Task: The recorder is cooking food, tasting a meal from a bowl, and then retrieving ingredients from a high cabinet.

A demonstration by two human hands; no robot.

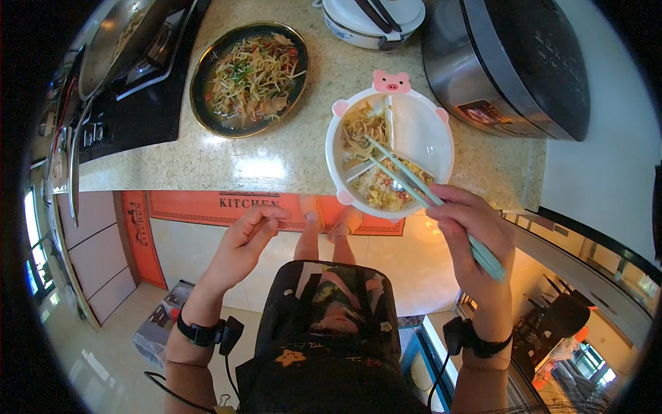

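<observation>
My right hand (470, 238) is closed around a pair of pale green chopsticks (408, 183). Their tips touch the shredded food (364, 127) in the left compartment of a white divided plate with a pink pig face (447, 150). Fried rice with egg (388, 189) fills the near compartment, and a shiny metal piece shows beside it under the chopsticks. The right compartment holds no food. My left hand (253, 240) hovers off the counter's front edge, fingers loosely curled, holding nothing. A dark gold-rimmed dish (199, 106) of stir-fried shreds with meat and green onion lies left of the plate.
On the stone countertop (310, 171) a rice cooker (486, 67) stands at the right. A lidded white pot (351, 31) with black tongs or utensils on top is at the back. Far left are a gas hob (134, 121) and a tilted pan (111, 52) with a long handle.
</observation>
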